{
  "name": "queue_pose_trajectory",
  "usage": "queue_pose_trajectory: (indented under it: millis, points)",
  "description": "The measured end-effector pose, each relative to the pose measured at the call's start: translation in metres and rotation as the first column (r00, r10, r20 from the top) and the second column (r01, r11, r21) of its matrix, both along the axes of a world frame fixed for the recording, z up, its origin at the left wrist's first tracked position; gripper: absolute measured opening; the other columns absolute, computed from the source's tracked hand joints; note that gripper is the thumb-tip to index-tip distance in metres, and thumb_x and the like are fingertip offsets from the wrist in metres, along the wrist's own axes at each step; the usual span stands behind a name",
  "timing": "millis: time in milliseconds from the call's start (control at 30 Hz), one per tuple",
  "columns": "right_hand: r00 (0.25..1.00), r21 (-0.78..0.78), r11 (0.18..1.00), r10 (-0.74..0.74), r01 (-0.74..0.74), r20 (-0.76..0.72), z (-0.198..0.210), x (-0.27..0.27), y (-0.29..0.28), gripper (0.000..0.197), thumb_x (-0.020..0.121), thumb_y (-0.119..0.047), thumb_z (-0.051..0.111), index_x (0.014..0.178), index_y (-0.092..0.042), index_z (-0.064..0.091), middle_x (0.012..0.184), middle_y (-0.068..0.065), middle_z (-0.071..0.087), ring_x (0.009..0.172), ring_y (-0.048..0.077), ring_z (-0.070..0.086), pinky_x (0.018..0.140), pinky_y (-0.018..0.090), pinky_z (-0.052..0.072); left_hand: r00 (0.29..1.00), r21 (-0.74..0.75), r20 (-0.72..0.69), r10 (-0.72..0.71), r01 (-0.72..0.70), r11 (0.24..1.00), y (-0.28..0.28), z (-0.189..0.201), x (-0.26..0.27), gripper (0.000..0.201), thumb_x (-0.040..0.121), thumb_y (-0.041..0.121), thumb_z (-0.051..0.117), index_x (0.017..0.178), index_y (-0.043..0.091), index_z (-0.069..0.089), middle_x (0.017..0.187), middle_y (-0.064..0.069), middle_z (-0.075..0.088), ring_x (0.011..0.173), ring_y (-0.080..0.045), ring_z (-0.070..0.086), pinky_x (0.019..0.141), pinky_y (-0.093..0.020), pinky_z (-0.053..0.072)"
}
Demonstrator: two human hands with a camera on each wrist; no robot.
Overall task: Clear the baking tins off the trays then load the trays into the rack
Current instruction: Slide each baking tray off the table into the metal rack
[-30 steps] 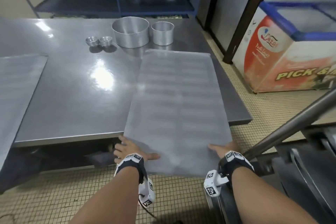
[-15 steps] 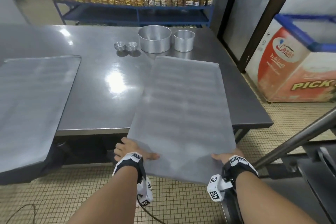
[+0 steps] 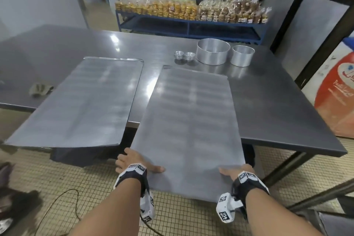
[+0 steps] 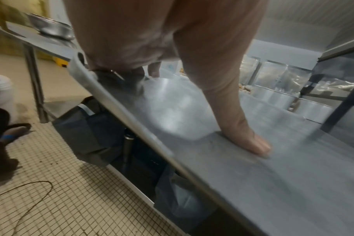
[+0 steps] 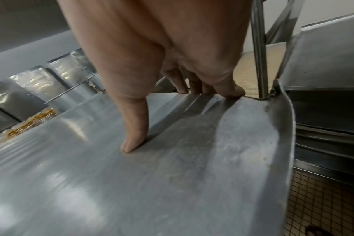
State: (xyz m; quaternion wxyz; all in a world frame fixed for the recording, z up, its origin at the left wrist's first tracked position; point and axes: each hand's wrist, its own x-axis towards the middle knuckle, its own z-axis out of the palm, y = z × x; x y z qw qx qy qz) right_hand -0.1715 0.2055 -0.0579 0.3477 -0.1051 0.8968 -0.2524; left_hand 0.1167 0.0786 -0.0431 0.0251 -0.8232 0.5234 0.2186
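Both hands hold a bare flat metal tray [image 3: 189, 120] by its near corners, its far end over the steel table [image 3: 268, 101]. My left hand [image 3: 134, 163] grips the near left edge, thumb on top [image 4: 251, 143], fingers under. My right hand [image 3: 235, 171] grips the near right edge, thumb pressing the top [image 5: 133, 140], fingers curled over the rim. A second bare tray [image 3: 86, 101] lies on the table to the left, overhanging its front edge. Two large round tins [image 3: 212, 51] [image 3: 242, 56] and two small tins [image 3: 183, 56] stand at the table's back.
A metal rack's frame [image 3: 325, 195] stands at my right, its uprights and a loaded tray visible in the right wrist view [image 5: 323, 52]. A blue shelf of bagged goods [image 3: 191, 27] lines the back wall. A cable [image 3: 63, 203] lies on the tiled floor, left.
The view has swung left and back from the table, bringing the second tray fully into sight. The held tray has come nearer with both hands on it; the grip is unchanged.
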Motion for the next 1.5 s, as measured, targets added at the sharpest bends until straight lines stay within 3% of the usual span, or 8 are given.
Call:
queue_pose_trajectory:
  millis: [433, 633, 867, 1033, 1233, 1333, 1400, 1500]
  points:
    - [0.968, 0.041, 0.969, 0.245, -0.244, -0.044, 0.005, 0.111, -0.064, 0.073, 0.037, -0.032, 0.096, 0.098, -0.003, 0.070, 0.089, 0.014, 0.074, 0.083, 0.034, 0.072, 0.081, 0.042, 0.060, 0.985, 0.071, -0.050, 0.164, -0.161, 0.984, 0.002, 0.014, 0.140, 0.133, 0.028, 0.066, 0.091, 0.130, 0.008, 0.029, 0.137, -0.018, 0.041, 0.130, -0.033, 0.040, 0.106, -0.046, 0.039]
    - [0.945, 0.106, 0.946, 0.317, -0.307, -0.086, 0.027, 0.152, -0.088, 0.068, 0.049, -0.031, 0.097, 0.103, -0.002, 0.066, 0.097, 0.015, 0.073, 0.091, 0.034, 0.071, 0.084, 0.041, 0.059, 0.980, 0.119, -0.034, 0.197, -0.192, 0.974, -0.001, 0.013, 0.189, 0.153, 0.019, 0.076, 0.084, 0.142, 0.005, 0.028, 0.138, -0.018, 0.045, 0.128, -0.035, 0.045, 0.105, -0.045, 0.042]
    - [0.925, 0.091, 0.926, 0.372, -0.366, -0.073, 0.039, 0.184, -0.128, 0.065, 0.045, -0.033, 0.097, 0.096, -0.004, 0.069, 0.089, 0.013, 0.074, 0.081, 0.030, 0.072, 0.079, 0.036, 0.060, 0.968, 0.117, -0.075, 0.238, -0.229, 0.966, -0.027, 0.018, 0.230, 0.164, 0.003, 0.076, 0.081, 0.143, 0.007, 0.032, 0.142, -0.019, 0.044, 0.131, -0.037, 0.041, 0.104, -0.050, 0.042]
    - [0.915, 0.054, 0.916, 0.401, -0.399, -0.048, 0.040, 0.202, -0.165, 0.062, 0.036, -0.035, 0.096, 0.086, -0.007, 0.071, 0.079, 0.012, 0.073, 0.070, 0.031, 0.072, 0.074, 0.043, 0.062, 0.963, 0.089, -0.069, 0.261, -0.254, 0.963, -0.058, 0.028, 0.248, 0.156, 0.017, 0.073, 0.087, 0.144, 0.006, 0.026, 0.142, -0.019, 0.041, 0.131, -0.037, 0.039, 0.104, -0.050, 0.043]
    - [0.893, 0.038, 0.893, 0.450, -0.449, -0.018, 0.058, 0.221, -0.217, 0.062, 0.046, -0.030, 0.094, 0.094, 0.001, 0.070, 0.095, 0.016, 0.073, 0.079, 0.026, 0.069, 0.080, 0.037, 0.059, 0.958, 0.126, -0.034, 0.284, -0.278, 0.952, -0.108, 0.038, 0.263, 0.150, 0.011, 0.075, 0.084, 0.137, 0.010, 0.037, 0.133, -0.017, 0.044, 0.121, -0.034, 0.046, 0.098, -0.045, 0.046]
    - [0.874, 0.075, 0.874, 0.484, -0.480, -0.049, 0.071, 0.232, -0.237, 0.029, 0.050, -0.024, 0.084, 0.062, -0.004, 0.067, 0.088, 0.016, 0.076, 0.076, 0.020, 0.069, 0.078, 0.041, 0.062, 0.946, 0.116, -0.081, 0.313, -0.303, 0.946, -0.134, 0.038, 0.272, 0.142, 0.009, 0.069, 0.088, 0.130, 0.011, 0.040, 0.124, -0.015, 0.045, 0.115, -0.033, 0.047, 0.096, -0.047, 0.049]
    - [0.856, 0.087, 0.857, 0.513, -0.508, -0.054, 0.077, 0.238, -0.248, 0.038, 0.058, -0.024, 0.080, 0.042, -0.008, 0.049, 0.083, 0.015, 0.076, 0.083, 0.017, 0.070, 0.080, 0.040, 0.061, 0.932, 0.112, -0.119, 0.342, -0.330, 0.937, -0.148, 0.039, 0.277, 0.137, 0.013, 0.063, 0.092, 0.129, 0.013, 0.038, 0.123, -0.016, 0.041, 0.117, -0.035, 0.045, 0.096, -0.049, 0.048]
    - [0.836, 0.121, 0.831, 0.549, -0.543, -0.020, 0.076, 0.246, -0.262, 0.027, 0.054, -0.030, 0.081, 0.058, -0.009, 0.065, 0.076, 0.010, 0.074, 0.076, 0.021, 0.072, 0.079, 0.039, 0.061, 0.930, 0.121, -0.112, 0.351, -0.338, 0.933, -0.166, 0.041, 0.284, 0.133, 0.021, 0.063, 0.092, 0.131, 0.013, 0.035, 0.127, -0.017, 0.038, 0.119, -0.036, 0.045, 0.097, -0.048, 0.047]
